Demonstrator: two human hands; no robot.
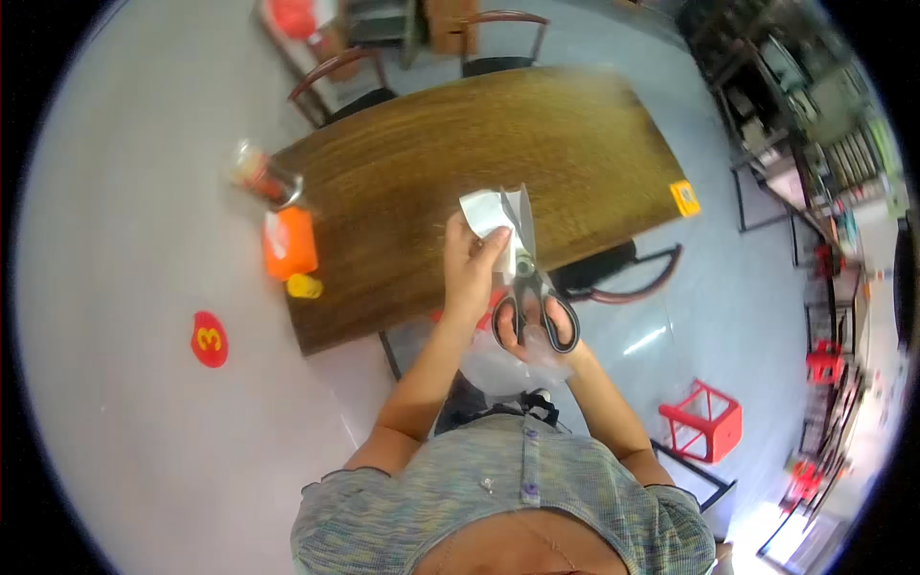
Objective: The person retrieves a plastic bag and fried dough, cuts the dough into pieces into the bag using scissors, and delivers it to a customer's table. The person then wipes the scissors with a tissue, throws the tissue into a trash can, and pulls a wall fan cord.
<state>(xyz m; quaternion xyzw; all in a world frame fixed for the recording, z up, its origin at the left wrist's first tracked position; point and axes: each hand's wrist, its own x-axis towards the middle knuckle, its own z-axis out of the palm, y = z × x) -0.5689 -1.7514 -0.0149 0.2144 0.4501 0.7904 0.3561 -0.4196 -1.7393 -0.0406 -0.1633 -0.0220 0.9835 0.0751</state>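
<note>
The left hand (466, 268) is pinching a thin white paper-like piece (482, 213) above the brown wooden table (412, 182). The right hand (511, 332) is gripping metal scissors with black-and-grey loops (524, 267), their blades meeting the piece. A translucent plastic bag (498, 371) is lying below, its contents not showing clearly. At the table's left end, a clear cylindrical jar (261, 174) is showing blurred reddish-orange contents or labelling, beside an orange packet (299, 241).
</note>
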